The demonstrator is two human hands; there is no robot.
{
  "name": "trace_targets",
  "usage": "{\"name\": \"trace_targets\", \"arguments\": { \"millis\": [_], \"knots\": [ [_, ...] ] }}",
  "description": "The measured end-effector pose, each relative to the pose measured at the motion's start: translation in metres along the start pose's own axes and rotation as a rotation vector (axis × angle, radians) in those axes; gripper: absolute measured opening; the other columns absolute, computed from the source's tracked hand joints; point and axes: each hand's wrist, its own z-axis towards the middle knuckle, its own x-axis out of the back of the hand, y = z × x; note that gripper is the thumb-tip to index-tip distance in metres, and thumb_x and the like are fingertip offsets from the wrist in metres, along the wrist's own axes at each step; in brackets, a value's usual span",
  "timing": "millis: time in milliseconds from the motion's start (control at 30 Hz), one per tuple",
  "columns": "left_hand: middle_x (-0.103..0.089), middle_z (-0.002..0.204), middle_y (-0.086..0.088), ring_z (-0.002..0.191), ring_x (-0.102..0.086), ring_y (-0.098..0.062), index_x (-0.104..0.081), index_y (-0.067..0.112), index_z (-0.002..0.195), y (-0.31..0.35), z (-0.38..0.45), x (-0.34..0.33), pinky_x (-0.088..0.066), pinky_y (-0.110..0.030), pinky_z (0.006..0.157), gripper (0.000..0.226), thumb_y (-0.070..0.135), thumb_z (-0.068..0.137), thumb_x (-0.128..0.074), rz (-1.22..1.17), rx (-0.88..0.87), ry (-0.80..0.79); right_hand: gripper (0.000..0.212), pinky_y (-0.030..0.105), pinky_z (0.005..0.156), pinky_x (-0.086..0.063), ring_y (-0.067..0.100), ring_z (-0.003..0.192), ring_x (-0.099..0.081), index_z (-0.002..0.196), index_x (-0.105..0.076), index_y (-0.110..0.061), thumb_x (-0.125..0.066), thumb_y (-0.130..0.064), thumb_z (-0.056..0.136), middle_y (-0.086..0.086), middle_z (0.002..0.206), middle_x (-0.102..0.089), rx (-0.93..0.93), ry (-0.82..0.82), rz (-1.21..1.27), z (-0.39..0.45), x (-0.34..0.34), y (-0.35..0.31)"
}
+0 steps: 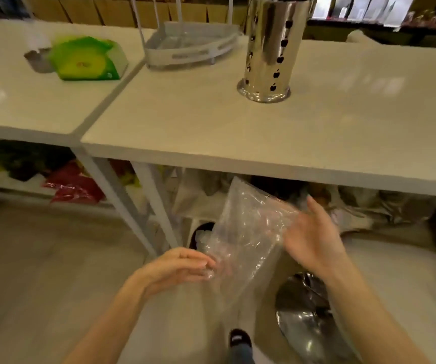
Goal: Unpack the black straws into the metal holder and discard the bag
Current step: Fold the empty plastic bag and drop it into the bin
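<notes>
1. Left hand [182, 264] pinches the clear bag [243, 240] at its lower edge; right hand [314, 240] lies open against its side, below the table [211, 122]
2. Bag looks feather-light, limp, slippery: bunch it, grip firmly
3. Metal holder [270, 48] stands upright on the table

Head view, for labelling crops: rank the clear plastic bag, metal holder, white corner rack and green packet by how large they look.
1. clear plastic bag, though it is nearest the camera
2. metal holder, top cropped
3. white corner rack
4. green packet
The rack and holder look close; their order is unsure.
</notes>
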Motion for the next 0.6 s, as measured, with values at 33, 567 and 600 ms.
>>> {"name": "trace_targets", "arguments": {
  "millis": [33, 567, 600],
  "knots": [
    [-0.071, 0.107, -0.006, 0.1, -0.065, -0.02, -0.069, 0.006, 0.099, -0.018, 0.008, 0.004, -0.051, -0.024, 0.082, 0.03, 0.022, 0.073, -0.071, -0.054, 0.017, 0.04, 0.063, 0.043, 0.093, -0.045, 0.028, 0.106, -0.063, 0.125, -0.053, -0.007, -0.043, -0.055, 0.084, 0.014, 0.113, -0.068, -0.033, 0.036, 0.015, 0.006, 0.009, 0.021],
    [-0.063, 0.11, -0.017, 0.101, -0.06, -0.026, -0.061, -0.003, 0.107, -0.285, 0.237, 0.118, -0.048, -0.028, 0.085, 0.024, 0.003, 0.086, -0.049, -0.22, 0.094, 0.535, 0.052, 0.008, 0.06, -0.039, 0.018, 0.081, -0.051, 0.123, -0.042, -0.002, -0.067, 0.0, 0.077, 0.005, 0.097, -0.052, -0.119, 0.593, -0.972, 0.228, 0.221, 0.328],
    [-0.062, 0.106, -0.017, 0.096, -0.06, -0.025, -0.059, -0.004, 0.107, -0.297, 0.254, 0.129, -0.048, -0.028, 0.082, 0.024, 0.002, 0.087, -0.049, -0.231, 0.085, 0.553, 0.054, 0.005, 0.054, -0.036, 0.017, 0.078, -0.049, 0.122, -0.042, -0.001, -0.069, 0.001, 0.075, 0.004, 0.094, -0.05, -0.059, 0.597, -1.026, 0.244, 0.233, 0.338]
  ]
}}
